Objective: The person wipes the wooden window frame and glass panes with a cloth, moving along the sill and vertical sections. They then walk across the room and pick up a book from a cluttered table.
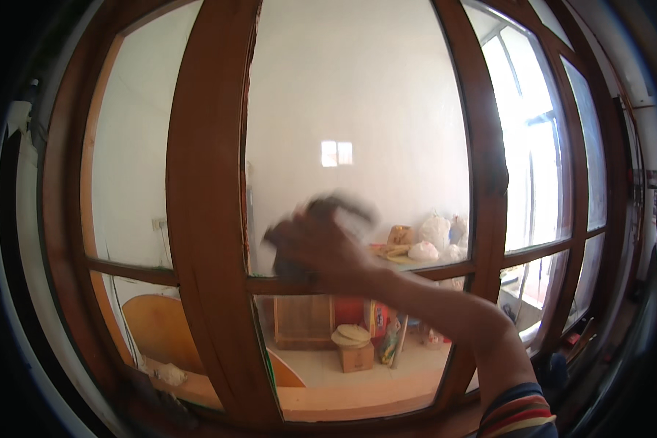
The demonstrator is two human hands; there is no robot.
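Before me stands a wood-framed window, its large middle glass pane [356, 98] showing a white wall behind. My right hand [326, 246], blurred by motion, holds a dark cloth [290, 265] at the lower left of this pane, just above the wooden crossbar [421, 272]. Part of the cloth sticks out above and left of the fingers. The forearm comes in from the lower right, with a striped sleeve. My left hand is out of view.
Through the glass show plastic bags [435, 232], a cardboard box [356, 357] with round pale discs on top, and an orange rounded board [161, 328]. Thick wooden posts [211, 164] flank the pane. More glazed panels [531, 137] run along the right.
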